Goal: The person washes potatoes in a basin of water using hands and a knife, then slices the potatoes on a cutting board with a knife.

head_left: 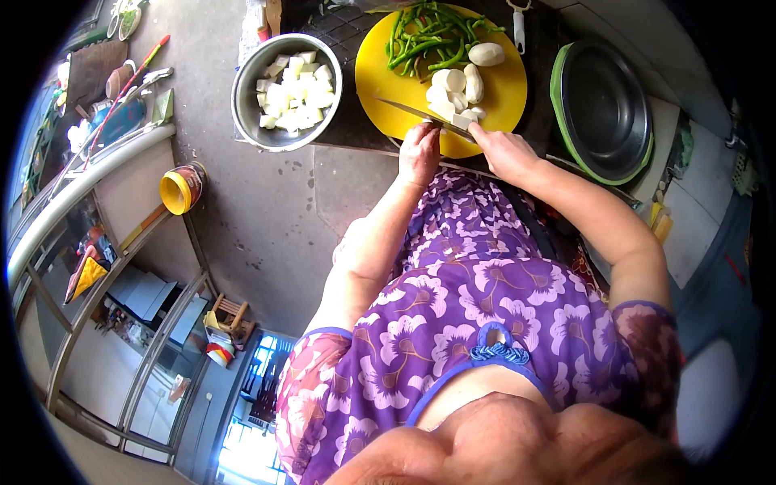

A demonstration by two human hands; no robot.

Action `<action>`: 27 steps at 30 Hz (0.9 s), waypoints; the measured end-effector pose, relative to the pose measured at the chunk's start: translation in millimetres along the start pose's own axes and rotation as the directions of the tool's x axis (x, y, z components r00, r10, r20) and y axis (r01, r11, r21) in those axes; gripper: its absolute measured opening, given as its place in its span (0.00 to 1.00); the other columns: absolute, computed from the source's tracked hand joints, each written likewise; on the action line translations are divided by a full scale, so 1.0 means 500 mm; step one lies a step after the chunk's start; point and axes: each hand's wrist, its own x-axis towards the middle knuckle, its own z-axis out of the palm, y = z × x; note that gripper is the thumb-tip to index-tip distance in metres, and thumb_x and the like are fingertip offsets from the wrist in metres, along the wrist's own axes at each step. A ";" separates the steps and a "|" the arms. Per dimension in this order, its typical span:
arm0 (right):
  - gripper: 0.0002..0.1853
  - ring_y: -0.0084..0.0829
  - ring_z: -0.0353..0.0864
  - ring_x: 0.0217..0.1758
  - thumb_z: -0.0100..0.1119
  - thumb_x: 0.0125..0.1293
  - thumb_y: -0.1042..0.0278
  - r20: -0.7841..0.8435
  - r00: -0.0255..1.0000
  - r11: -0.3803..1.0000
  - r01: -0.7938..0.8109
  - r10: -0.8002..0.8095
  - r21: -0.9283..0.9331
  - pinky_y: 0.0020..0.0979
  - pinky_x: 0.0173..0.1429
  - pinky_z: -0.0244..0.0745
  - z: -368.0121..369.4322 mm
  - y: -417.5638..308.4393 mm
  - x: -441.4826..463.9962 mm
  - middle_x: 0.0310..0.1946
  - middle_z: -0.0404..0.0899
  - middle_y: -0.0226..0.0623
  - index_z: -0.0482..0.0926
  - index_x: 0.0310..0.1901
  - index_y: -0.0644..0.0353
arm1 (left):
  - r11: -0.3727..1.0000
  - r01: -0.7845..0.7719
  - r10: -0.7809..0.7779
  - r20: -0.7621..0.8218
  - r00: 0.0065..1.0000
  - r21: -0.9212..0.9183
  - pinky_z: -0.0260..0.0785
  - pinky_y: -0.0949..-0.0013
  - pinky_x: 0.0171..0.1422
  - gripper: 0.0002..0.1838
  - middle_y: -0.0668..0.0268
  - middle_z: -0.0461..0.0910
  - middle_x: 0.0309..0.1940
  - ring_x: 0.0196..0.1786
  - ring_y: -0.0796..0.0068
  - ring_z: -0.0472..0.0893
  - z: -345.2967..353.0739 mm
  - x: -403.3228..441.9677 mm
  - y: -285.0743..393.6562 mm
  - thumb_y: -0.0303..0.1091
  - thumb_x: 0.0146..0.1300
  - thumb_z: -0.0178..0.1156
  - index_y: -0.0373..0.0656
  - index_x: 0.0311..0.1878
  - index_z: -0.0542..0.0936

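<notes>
A round yellow cutting board (380, 73) lies in front of me. My right hand (508, 153) grips a knife (400, 107) at the board's near edge, its blade pointing left. Close by, my left hand (420, 153) has its fingers pinched together at the blade; whatever they hold is hidden. Pale cut vegetable pieces (454, 95), possibly potato, lie just beyond the knife. Farther up the board are a whole peeled one (487, 54) and a heap of long thin green peppers (432, 36).
To the left stands a metal bowl (241, 101) of white cubes (297, 93). A dark oval basin (606, 109) with a green one beneath it is at the right. A white-handled tool (519, 28) lies beyond the board. A yellow tub (182, 190) sits lower left, beside a railing.
</notes>
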 end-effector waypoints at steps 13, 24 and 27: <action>0.27 0.54 0.83 0.39 0.54 0.54 0.81 0.016 0.998 0.998 -0.055 0.055 0.042 0.49 0.43 0.78 0.048 -0.011 0.056 0.32 0.82 0.55 0.63 0.57 0.65 | 0.999 -0.013 0.012 -0.023 1.000 -0.042 0.76 0.65 0.49 0.08 0.60 0.82 0.40 0.43 0.60 0.82 -0.001 0.003 -0.005 0.21 0.52 0.65 0.41 0.36 0.83; 0.19 0.58 0.81 0.37 0.53 0.65 0.70 -0.168 0.982 0.973 -0.046 0.086 0.226 0.53 0.43 0.76 0.040 0.001 0.065 0.30 0.80 0.58 0.65 0.57 0.61 | 0.998 -0.055 0.055 0.006 0.998 -0.014 0.76 0.65 0.49 0.08 0.60 0.82 0.40 0.43 0.61 0.81 0.000 -0.001 -0.012 0.21 0.53 0.65 0.40 0.37 0.83; 0.22 0.59 0.80 0.38 0.53 0.65 0.70 -0.019 0.998 0.969 -0.051 0.057 0.241 0.54 0.43 0.75 0.011 0.013 0.029 0.30 0.80 0.59 0.63 0.60 0.61 | 0.998 -0.060 0.060 0.016 0.998 -0.003 0.76 0.65 0.49 0.08 0.60 0.81 0.40 0.43 0.61 0.81 0.001 0.000 -0.011 0.21 0.53 0.66 0.40 0.37 0.83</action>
